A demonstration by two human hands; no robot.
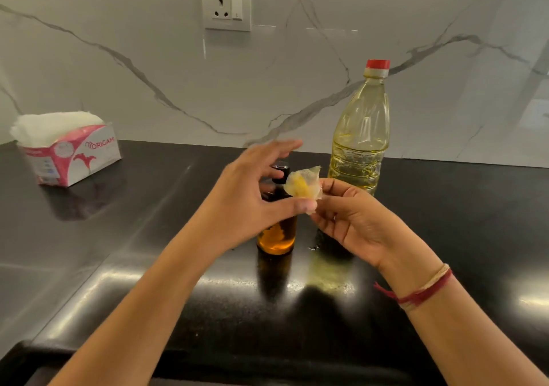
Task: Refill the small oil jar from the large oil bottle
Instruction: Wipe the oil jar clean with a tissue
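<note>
The small oil jar (277, 237) stands capped on the table (118, 237) just behind both hands, probably slippery, fragile glass best gripped around its middle, while the right hand (356, 225) fingers pinch an oily tissue (304, 185) and the left hand (249, 198) fingers are spread, the thumb touching it.

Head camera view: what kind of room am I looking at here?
Most likely a home kitchen: a polished black countertop, a marble-look wall with a socket, and a large oil bottle standing near a small oil jar.
</note>
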